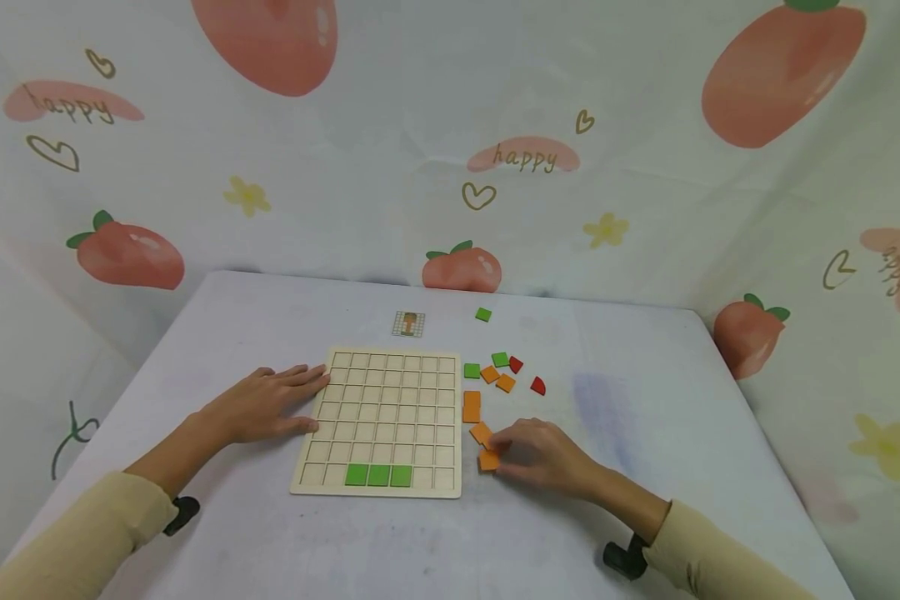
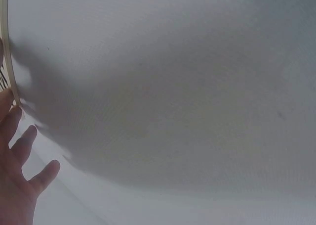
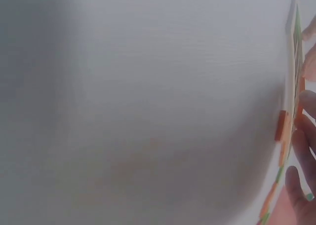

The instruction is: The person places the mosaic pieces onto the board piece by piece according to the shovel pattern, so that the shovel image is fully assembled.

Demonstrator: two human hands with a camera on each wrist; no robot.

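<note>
A pale wooden grid board [image 1: 382, 387] lies on the table with three green square tiles [image 1: 378, 476] side by side in its bottom row. My left hand [image 1: 270, 406] rests at the board's left edge, fingers spread and thumb apart; fingertips also show against the rim [image 2: 14, 86] in the left wrist view. To the right of the board, my right hand [image 1: 543, 457] pinches an orange square tile [image 1: 487, 462] between thumb and fingers. Another orange tile [image 1: 480, 432] lies right at its index finger. Fingers [image 3: 305, 151] and orange pieces show at the right wrist view's edge.
Beside the board's upper right lie an orange rectangle [image 1: 472, 407], orange squares [image 1: 506, 383], green squares [image 1: 472, 371] and red quarter-round pieces [image 1: 538, 386]. A green tile [image 1: 483, 314] sits farther back. Behind the board is a small pattern card [image 1: 408, 324]. A printed curtain [image 1: 390, 167] hangs behind the table.
</note>
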